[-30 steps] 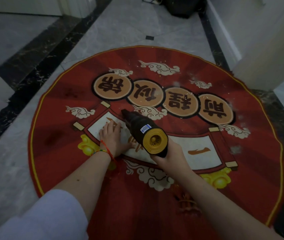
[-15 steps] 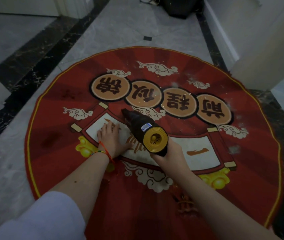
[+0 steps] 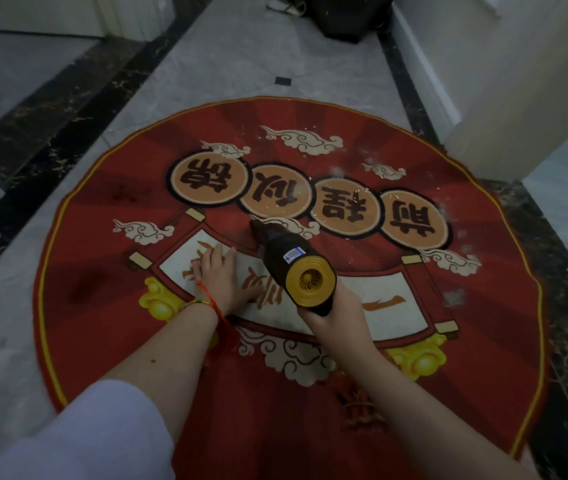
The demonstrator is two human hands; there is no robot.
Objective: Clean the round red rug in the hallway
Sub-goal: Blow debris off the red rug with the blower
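since the earlier frame the left hand (image 3: pixel 222 277) has slid a little farther up the white scroll panel, and the vacuum's nozzle has crept toward the cloud motif under the gold discs; little else has shifted.

nearest, a white sleeve (image 3: pixel 81 434) covers the left upper arm. one round red rug (image 3: pixel 109 344) lies flat on the marble floor (image 3: pixel 5 341) and fills most of the hallway, under both hands. the left hand lies palm down on the rug, fingers spread and straight, pressing the pile; a coloured string bracelet (image 3: pixel 203 303) circles its wrist. just to its right, the right hand (image 3: pixel 338 315) is curled round the grip of one handheld vacuum (image 3: pixel 293 263), black with a yellow rear vent facing the camera, tilted so its nozzle touches the rug beyond the left hand's fingertips.

farther out, four gold discs with characters run across the rug, with pale specks of debris scattered around them. beyond the rug's far edge sits one dark bag (image 3: pixel 344 15) against the white wall (image 3: pixel 483 64).
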